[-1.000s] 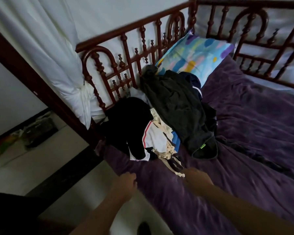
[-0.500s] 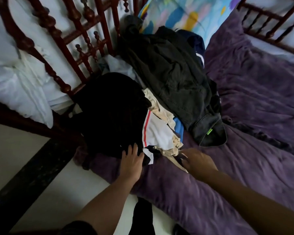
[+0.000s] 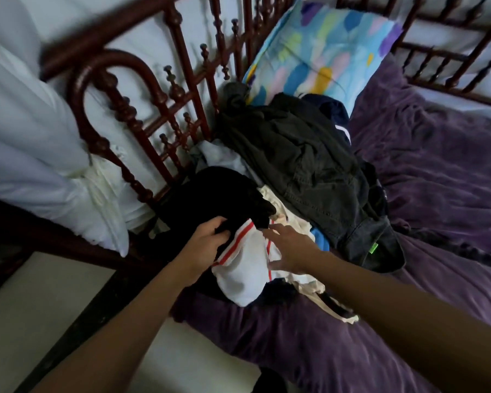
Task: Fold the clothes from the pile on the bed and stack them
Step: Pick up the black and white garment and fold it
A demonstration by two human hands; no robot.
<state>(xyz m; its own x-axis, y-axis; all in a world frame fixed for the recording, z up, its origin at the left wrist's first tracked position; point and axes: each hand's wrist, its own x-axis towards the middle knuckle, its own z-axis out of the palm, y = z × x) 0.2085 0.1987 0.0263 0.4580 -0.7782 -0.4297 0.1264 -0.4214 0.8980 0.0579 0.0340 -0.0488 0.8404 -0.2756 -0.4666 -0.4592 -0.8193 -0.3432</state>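
Unfolded pile heaped on purple bed, against the headboard side. Black garment at the near left, bunched, gripped at its edge. White garment with red stripes just beside it, crumpled, hanging over the mattress edge. Cream piece underneath, straps trailing toward the near edge. Dark grey jeans sprawled across the top right, green tag at the waistband. Blue scrap peeking between jeans and cream. Navy item at the far end, partly buried.
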